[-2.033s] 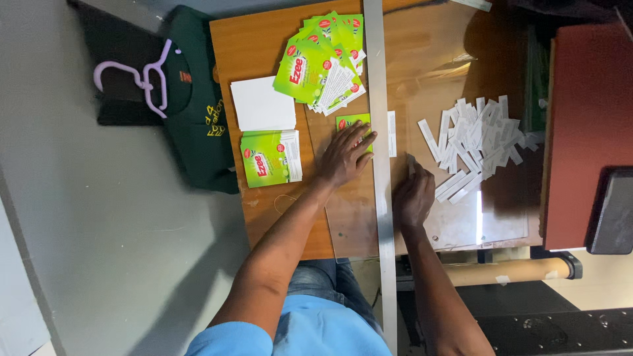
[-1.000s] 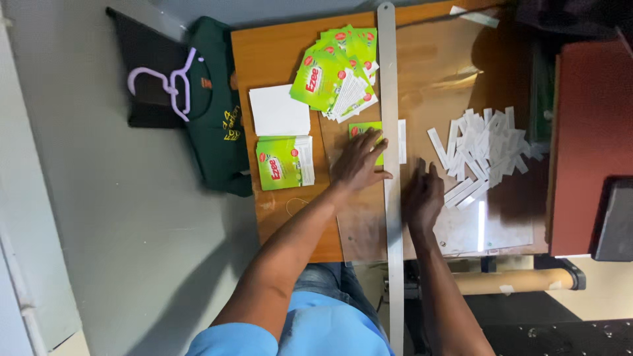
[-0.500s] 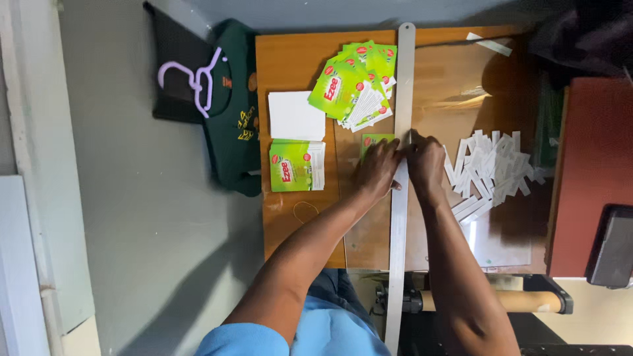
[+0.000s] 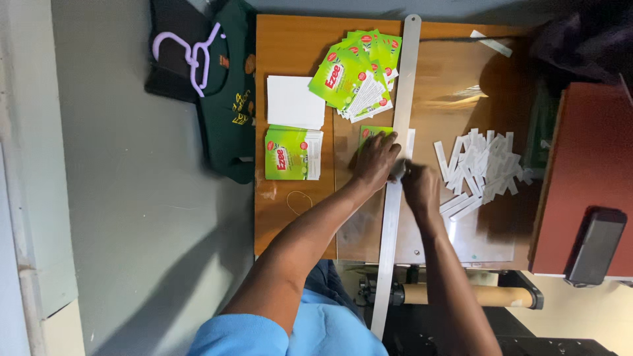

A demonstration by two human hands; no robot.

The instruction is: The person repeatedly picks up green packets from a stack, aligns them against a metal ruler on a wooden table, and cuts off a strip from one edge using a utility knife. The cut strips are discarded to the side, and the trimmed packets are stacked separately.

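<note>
My left hand (image 4: 374, 160) lies flat with fingers spread on a green packet (image 4: 369, 133), right beside a long metal bar (image 4: 403, 86) that runs across the wooden table (image 4: 290, 211). My right hand (image 4: 421, 188) is curled against the bar's right edge, close to my left hand. Something small and dark shows between the two hands, too blurred to name. A heap of white cut strips (image 4: 481, 168) lies to the right of my right hand.
A fan of green packets (image 4: 359, 69), a white sheet (image 4: 295, 102) and a stack of green packets (image 4: 290, 153) lie left of the bar. A lilac hanger (image 4: 188, 56) rests on a dark green garment (image 4: 227, 112). A dark phone (image 4: 597, 247) lies on a red surface at right.
My right hand has slid back toward me along the bar's right edge since half a second ago. My left hand stays pressed on the green packet. The view has shifted.
</note>
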